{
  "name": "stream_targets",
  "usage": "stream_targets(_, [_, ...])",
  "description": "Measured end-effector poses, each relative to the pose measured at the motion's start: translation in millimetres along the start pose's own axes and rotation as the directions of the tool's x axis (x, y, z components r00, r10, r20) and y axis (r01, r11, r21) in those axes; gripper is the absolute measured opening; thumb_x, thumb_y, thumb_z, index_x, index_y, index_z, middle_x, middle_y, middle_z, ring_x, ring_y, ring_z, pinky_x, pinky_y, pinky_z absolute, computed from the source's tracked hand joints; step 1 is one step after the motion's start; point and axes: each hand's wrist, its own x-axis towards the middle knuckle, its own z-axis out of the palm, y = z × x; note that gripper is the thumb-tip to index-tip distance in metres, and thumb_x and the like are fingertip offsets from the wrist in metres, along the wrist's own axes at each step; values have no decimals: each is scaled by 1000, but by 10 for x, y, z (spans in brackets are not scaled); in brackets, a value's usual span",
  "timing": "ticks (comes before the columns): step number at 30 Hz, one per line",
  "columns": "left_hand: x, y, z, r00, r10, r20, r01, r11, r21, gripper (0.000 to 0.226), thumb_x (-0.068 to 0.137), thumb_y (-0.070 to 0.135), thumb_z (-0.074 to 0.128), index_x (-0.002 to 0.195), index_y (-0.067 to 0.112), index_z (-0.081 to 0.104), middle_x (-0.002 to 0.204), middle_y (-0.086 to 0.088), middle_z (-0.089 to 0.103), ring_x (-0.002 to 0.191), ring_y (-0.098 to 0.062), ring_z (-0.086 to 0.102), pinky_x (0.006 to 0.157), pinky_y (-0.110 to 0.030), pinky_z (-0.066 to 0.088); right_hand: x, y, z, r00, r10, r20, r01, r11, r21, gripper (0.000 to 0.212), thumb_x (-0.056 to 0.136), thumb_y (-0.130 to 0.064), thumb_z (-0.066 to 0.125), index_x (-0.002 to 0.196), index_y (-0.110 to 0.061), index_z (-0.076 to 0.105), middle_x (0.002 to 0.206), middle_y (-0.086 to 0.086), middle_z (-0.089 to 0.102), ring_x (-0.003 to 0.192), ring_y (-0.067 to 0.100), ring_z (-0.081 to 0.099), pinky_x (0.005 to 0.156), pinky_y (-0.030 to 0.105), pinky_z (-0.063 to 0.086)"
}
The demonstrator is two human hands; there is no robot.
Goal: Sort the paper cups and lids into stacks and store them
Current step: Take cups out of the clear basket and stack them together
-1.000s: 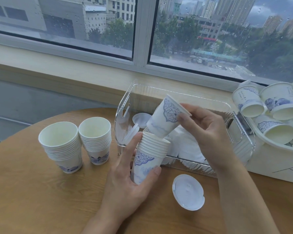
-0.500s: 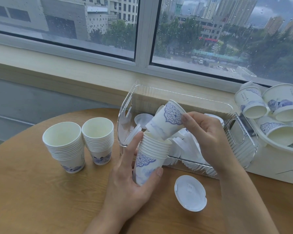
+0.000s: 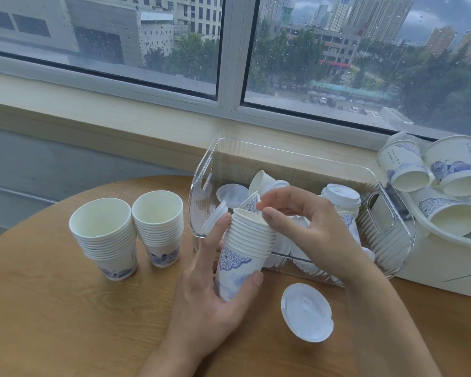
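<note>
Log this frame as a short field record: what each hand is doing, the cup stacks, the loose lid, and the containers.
left hand: grips the held cup stack, tilted
right hand: fingers pinch the top cup's rim, nearly seated in the stack
finished stacks: two, upright on the table, left stack, right stack
loose lid: flat on the table, near the clear bin
clear bin: holds lids and a lidded cup
white bin: unsorted cups
</note>
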Motion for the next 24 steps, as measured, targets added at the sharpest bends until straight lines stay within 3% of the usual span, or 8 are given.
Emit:
stream_targets(3, [14,0,11,1000,-5,-14,5,1000,-21,91,81,49,78,159,45,31,132,18,64,105,-11,73,81,-22,59,4,14,20,1000,-2,-5,2,1000,-24,26,88,-46,75,107,-29,75,108,-11,78,110,11,71,103,38,53])
stream_targets(8, [9,6,8,1000,16,-7,-16,999,-32,93,81,43,77,161,47,28,133,19,64,103,-12,74,85,-28,60,13,38,11,1000,-24,1,24,997,-74,32,84,-52,78,109,-33,73,112,-14,75,115,11,67,101,27,48])
stream_targets(11, [8,-26,-9,1000,11,-23,-11,1000,-15,91,81,43,73,160,48,28,145,12,61,115,-16,71,94,-37,59,34,58,6,999,-26,-19,24,993,-113,35,86,-55,79,114,-36,71,114,-18,74,116,9,65,101,27,48])
stream_targets(14, [22,-32,-22,997,-22,-72,22,1000,0,87,80,45,69,158,51,31,136,18,64,110,-8,70,90,-21,56,162,125,9,996,-39,-84,19,973,-229,26,93,-47,74,117,-38,70,111,-23,72,111,3,65,101,28,49])
stream_targets(17, [31,-52,-19,993,-58,-105,58,998,-3,83,81,48,66,156,53,32,142,24,59,124,-5,63,97,-12,48,348,168,29,999,22,-40,-36,921,-387,32,96,-47,70,127,-40,66,115,-22,70,108,0,63,101,35,50])
stream_targets(20, [41,-53,-20,990,-66,-124,67,998,-2,82,82,49,66,156,52,32,147,21,57,132,-8,59,105,-21,47,502,192,78,998,62,18,-44,855,-516,41,96,-49,68,136,-40,61,120,-18,67,113,6,60,105,39,46])
stream_targets(24, [43,-47,-17,992,-43,-115,48,998,37,83,82,49,68,157,50,32,139,16,61,123,-11,64,99,-31,54,668,168,143,986,123,115,-9,719,-695,54,93,-62,64,142,-42,54,127,-15,64,125,15,54,106,41,35])
